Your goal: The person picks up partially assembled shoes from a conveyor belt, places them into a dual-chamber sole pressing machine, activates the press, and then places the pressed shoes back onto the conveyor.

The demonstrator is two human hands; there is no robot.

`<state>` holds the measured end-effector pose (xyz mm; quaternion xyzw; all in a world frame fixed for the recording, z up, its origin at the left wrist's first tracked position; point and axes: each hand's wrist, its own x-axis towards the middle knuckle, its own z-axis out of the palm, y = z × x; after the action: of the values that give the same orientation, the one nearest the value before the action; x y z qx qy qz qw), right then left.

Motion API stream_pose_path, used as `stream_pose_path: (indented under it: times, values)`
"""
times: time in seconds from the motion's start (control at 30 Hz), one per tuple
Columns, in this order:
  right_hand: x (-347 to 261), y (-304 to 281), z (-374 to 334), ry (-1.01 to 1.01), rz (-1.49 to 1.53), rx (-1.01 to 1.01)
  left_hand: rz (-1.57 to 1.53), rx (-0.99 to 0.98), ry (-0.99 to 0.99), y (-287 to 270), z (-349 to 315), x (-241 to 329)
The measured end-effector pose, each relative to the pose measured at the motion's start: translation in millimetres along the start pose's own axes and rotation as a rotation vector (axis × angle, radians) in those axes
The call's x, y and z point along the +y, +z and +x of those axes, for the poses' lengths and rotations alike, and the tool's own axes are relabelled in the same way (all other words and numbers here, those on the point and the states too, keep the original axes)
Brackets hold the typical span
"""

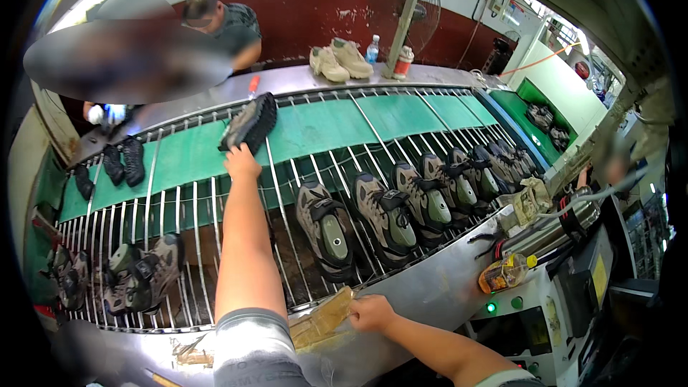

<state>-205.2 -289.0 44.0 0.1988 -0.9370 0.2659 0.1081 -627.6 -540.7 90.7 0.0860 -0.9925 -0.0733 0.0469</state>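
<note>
My left hand [242, 163] reaches far over the conveyor and grips a dark-soled shoe [252, 123], which is tilted with its tread toward the right. Its fingers are closed on the near end of the shoe. At the metal front edge my right hand [371, 313] is closed beside a strip of brown tape or paper [322, 321]; what it holds, if anything, is hidden. Right of my left arm, brown-and-black shoes [326, 233] with green insoles stand in a row on the metal bars. More shoes [147, 272] sit on the bars at the left.
The barred conveyor [204, 233] has a green belt [326, 123] along its far side. Beyond it are beige shoes [340, 61], a water bottle [373, 49] and a person [240, 29]. At right lie an orange-filled bottle [507, 273] and a control panel [519, 330].
</note>
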Motion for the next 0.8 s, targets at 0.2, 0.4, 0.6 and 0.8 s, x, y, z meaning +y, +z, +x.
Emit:
stream_pose_path:
  times: [0.2,0.4,0.6,0.8]
  values:
    - [1.9,5.0,5.9,0.044,-0.014,-0.101,0.294,0.155,0.130,55.1,63.1,20.2]
    - [3.9,6.4,5.8,0.067,0.003,-0.129,0.572,0.088,0.248,63.3,94.4,45.6]
    - [7.1,8.1,6.4,0.035,0.007,-0.178,0.638,0.254,0.168,102.2,130.7,57.0]
    - [2.8,6.1,10.2,0.040,0.048,-0.173,0.682,0.360,0.158,111.4,130.8,56.5]
